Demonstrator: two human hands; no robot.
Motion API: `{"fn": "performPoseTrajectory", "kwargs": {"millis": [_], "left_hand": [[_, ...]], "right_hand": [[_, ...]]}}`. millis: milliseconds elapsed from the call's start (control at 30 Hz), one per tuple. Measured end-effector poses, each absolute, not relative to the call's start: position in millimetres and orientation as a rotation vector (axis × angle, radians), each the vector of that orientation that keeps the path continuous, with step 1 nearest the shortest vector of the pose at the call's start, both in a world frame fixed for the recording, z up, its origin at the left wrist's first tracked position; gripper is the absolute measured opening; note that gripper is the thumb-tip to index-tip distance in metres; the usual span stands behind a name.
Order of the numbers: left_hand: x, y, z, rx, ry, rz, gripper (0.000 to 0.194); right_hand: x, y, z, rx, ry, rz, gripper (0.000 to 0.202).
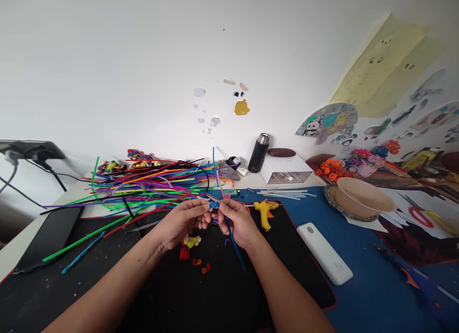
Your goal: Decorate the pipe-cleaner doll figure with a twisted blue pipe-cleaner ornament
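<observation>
Between my two hands a blue pipe cleaner (214,205) is bent into a small wavy shape, and its long tail hangs down to the right over the black mat. My left hand (191,215) pinches its left end between thumb and fingers. Its right end is pinched by my right hand (236,219). Below my hands lie a small yellow piece (192,240), a red piece (184,253) and two small red curled pieces with yellow centres (205,268).
Many coloured pipe cleaners (158,180) are heaped at the back left. A yellow glue gun (264,213), a white case (324,253), a black flask (258,153), a white box (287,169) and a beige bowl (366,197) stand or lie rightward.
</observation>
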State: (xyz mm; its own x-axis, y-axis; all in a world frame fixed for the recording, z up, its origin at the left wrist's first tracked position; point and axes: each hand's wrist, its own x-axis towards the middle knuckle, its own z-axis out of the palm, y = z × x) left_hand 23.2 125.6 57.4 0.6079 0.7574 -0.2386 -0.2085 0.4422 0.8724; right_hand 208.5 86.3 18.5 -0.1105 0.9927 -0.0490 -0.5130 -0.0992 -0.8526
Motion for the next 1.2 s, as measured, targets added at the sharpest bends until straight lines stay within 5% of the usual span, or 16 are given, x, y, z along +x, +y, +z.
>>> {"fn": "performPoseTrajectory", "kwargs": {"millis": [1200], "left_hand": [[23.4,128.2,57.9,1.436,0.852,0.88,0.042]], "right_hand": [[200.6,82.0,18.5,-0.933,-0.907,1.385,0.035]]}}
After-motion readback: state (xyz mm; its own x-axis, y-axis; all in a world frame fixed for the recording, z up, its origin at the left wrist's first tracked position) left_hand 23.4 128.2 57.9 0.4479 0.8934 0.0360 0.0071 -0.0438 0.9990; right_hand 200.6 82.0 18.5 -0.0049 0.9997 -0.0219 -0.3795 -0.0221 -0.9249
